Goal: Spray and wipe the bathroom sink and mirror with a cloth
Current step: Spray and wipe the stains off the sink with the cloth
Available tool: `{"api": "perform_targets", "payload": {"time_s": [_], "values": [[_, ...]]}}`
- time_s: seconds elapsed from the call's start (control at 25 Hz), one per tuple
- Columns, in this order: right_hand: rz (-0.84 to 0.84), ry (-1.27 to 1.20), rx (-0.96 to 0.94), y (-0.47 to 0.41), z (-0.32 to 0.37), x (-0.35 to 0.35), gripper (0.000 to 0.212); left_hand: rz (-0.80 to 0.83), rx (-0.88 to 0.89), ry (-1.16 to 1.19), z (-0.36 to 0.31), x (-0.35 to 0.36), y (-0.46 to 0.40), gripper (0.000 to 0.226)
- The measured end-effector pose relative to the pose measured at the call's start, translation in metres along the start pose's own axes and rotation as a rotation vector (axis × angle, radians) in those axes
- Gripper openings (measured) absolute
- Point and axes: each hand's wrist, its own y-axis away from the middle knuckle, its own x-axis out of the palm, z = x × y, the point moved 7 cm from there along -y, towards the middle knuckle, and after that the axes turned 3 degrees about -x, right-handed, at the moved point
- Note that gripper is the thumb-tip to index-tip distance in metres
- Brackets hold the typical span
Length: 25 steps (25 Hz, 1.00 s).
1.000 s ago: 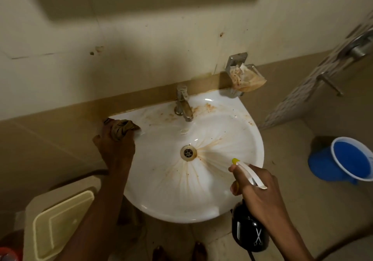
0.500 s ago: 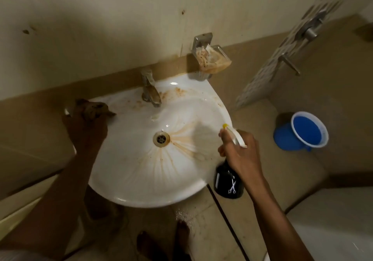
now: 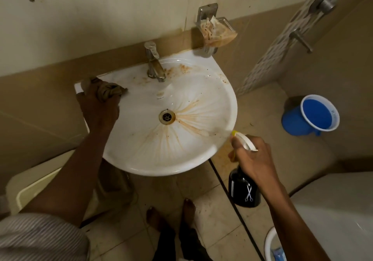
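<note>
The left hand is closed around a bunched brown cloth, pressing it onto the back-left corner of the sink. The cloth pokes out past the fingers, toward the tap, which stands a little way beyond and to the right of this hand. A striped sleeve shows at the near end of the left arm.

The right hand is wrapped around the neck of a spray bottle, fingers curled at the trigger. The black body hangs below the hand; the white head with its yellow nozzle sticks out above the knuckles, just beside the sink's right rim and pointing in over the bowl. A faint mist shows in front of the nozzle.

Between the two hands lies the bowl, streaked with orange-brown stains that fan out from the drain toward the right hand. More brown spots sit on the ledge right of the tap.

Beyond the right hand, a soap dish is fixed to the wall above the sink's back-right corner. To the right of that hand, well apart, a blue mug stands on the floor. Bare feet stand on the tiles under the sink, between the arms.
</note>
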Motion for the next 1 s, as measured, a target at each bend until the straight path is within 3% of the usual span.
{"api": "perform_targets", "payload": {"time_s": [0.28,0.52,0.72,0.84,1.0], "values": [[0.115,0.044,-0.040,0.023,0.000,0.040,0.035,-0.016,-0.011,0.036,0.001,-0.036,0.034,0.041],[0.376,0.043,-0.192,0.056,0.033,0.093,0.034,-0.104,-0.080,0.062,-0.003,-0.062,0.052,0.052],[0.506,0.036,-0.273,0.076,0.055,0.127,0.035,-0.132,-0.110,-0.013,-0.003,-0.072,0.063,0.048],[0.512,0.058,-0.241,0.080,0.055,0.140,0.036,-0.145,-0.112,0.002,-0.002,-0.080,0.065,0.048],[0.463,0.077,-0.366,0.084,0.075,0.142,0.043,-0.158,-0.110,0.009,0.000,-0.083,0.067,0.048]]}}
